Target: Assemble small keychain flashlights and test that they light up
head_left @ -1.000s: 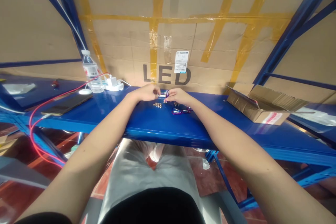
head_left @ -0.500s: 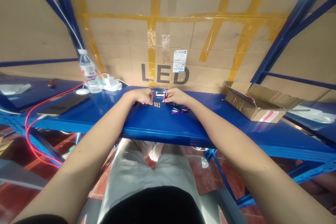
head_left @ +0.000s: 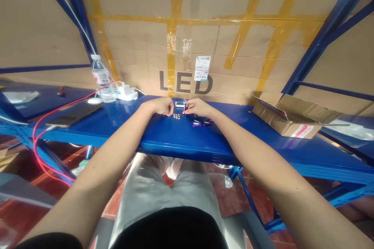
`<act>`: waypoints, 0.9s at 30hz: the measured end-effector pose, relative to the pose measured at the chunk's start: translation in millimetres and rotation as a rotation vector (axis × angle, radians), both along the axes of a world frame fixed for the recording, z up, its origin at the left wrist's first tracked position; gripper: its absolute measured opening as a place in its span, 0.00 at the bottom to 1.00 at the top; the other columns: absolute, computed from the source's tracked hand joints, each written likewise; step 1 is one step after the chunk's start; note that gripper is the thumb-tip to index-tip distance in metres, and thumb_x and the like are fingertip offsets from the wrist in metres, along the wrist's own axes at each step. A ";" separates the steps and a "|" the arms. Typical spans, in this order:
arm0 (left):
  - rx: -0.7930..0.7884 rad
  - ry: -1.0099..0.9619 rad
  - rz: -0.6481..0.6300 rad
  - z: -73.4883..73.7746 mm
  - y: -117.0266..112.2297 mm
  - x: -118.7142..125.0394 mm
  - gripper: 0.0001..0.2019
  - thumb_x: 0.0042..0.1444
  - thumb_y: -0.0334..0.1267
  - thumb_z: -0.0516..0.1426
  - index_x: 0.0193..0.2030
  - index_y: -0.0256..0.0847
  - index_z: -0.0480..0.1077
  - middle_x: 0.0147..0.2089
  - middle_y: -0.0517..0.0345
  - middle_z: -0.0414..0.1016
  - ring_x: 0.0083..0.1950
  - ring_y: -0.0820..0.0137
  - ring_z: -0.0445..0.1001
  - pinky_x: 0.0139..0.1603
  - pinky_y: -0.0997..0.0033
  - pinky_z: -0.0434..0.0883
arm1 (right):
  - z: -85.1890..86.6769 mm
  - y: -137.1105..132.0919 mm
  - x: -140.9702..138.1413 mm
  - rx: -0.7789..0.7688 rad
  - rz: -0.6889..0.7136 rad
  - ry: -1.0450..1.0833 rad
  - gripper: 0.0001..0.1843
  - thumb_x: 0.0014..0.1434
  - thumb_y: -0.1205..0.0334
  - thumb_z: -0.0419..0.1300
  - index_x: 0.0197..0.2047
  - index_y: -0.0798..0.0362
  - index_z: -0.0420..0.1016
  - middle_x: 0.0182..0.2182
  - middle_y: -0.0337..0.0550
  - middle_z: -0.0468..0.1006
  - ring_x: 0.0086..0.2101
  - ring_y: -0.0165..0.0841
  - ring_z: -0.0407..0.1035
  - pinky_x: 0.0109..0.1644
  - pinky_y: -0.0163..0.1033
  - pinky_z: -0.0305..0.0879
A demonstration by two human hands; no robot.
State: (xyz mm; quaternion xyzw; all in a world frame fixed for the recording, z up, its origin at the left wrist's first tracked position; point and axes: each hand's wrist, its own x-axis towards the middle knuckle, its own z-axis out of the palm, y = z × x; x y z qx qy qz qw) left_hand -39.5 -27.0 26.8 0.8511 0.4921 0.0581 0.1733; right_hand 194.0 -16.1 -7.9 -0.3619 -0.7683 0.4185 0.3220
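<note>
My left hand (head_left: 163,106) rests at the back of the blue table with its fingers curled closed; what they hold, if anything, is hidden. Just right of its fingertips lies a cluster of several small gold-coloured metal pieces (head_left: 177,116). My right hand (head_left: 199,107) pinches a small purple tube-like piece (head_left: 186,108), held upright close to the cluster. Behind, between both hands, lie thin shiny silvery rods (head_left: 179,104). More glossy purple and silver pieces (head_left: 201,123) lie below my right hand, too small to name surely.
An open cardboard box (head_left: 288,118) stands to the right. On the left are a phone (head_left: 74,114) with a cable, a water bottle (head_left: 103,81) and a white power adapter (head_left: 125,92). A large cardboard sheet (head_left: 140,54) marked LED closes off the back.
The whole view has shifted slightly, so things sit a little further right. Both hands keep nearly the same places and the right still pinches the purple piece.
</note>
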 end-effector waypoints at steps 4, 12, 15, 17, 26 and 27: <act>-0.009 0.002 0.065 2.4 -2.4 -3.6 0.13 0.40 0.30 0.61 0.36 0.42 0.77 0.31 0.56 0.81 0.34 0.64 0.77 0.33 0.71 0.68 | 0.7 -1.3 1.0 -0.002 0.010 -0.010 0.17 0.43 0.70 0.75 0.39 0.54 0.84 0.36 0.44 0.87 0.40 0.40 0.81 0.53 0.47 0.76; 0.139 -0.076 -0.043 -11.7 9.9 -1.8 0.17 0.49 0.33 0.60 0.46 0.42 0.80 0.46 0.53 0.84 0.43 0.64 0.79 0.44 0.71 0.71 | -1.3 4.5 -0.6 0.016 -0.014 -0.026 0.14 0.44 0.73 0.73 0.36 0.55 0.83 0.32 0.42 0.86 0.36 0.37 0.79 0.50 0.44 0.75; 0.155 -0.071 -0.134 -15.9 16.1 0.8 0.15 0.51 0.33 0.59 0.44 0.41 0.82 0.47 0.54 0.85 0.45 0.64 0.79 0.48 0.71 0.70 | -0.9 4.4 -0.1 0.025 0.001 -0.032 0.13 0.44 0.72 0.73 0.36 0.55 0.82 0.32 0.42 0.85 0.36 0.36 0.79 0.49 0.43 0.74; 0.155 -0.060 -0.134 -17.0 18.6 2.0 0.14 0.51 0.33 0.59 0.42 0.40 0.83 0.43 0.54 0.85 0.42 0.65 0.79 0.46 0.71 0.70 | -0.8 4.5 0.8 0.034 0.010 -0.043 0.12 0.45 0.71 0.73 0.35 0.56 0.81 0.32 0.42 0.85 0.36 0.36 0.78 0.49 0.43 0.73; 0.192 -0.103 -0.077 -17.2 17.2 2.1 0.08 0.46 0.32 0.61 0.33 0.38 0.81 0.33 0.56 0.82 0.33 0.67 0.75 0.38 0.69 0.68 | -5.1 8.4 0.4 0.175 -0.005 -0.122 0.06 0.47 0.72 0.67 0.31 0.55 0.79 0.29 0.40 0.81 0.33 0.34 0.74 0.45 0.41 0.70; 0.229 -0.136 -0.069 -17.1 15.5 2.8 0.07 0.46 0.32 0.61 0.33 0.38 0.80 0.32 0.56 0.81 0.33 0.67 0.74 0.37 0.69 0.68 | -5.3 8.5 0.0 0.197 -0.023 -0.128 0.07 0.46 0.73 0.67 0.31 0.55 0.79 0.29 0.39 0.81 0.33 0.34 0.74 0.45 0.41 0.70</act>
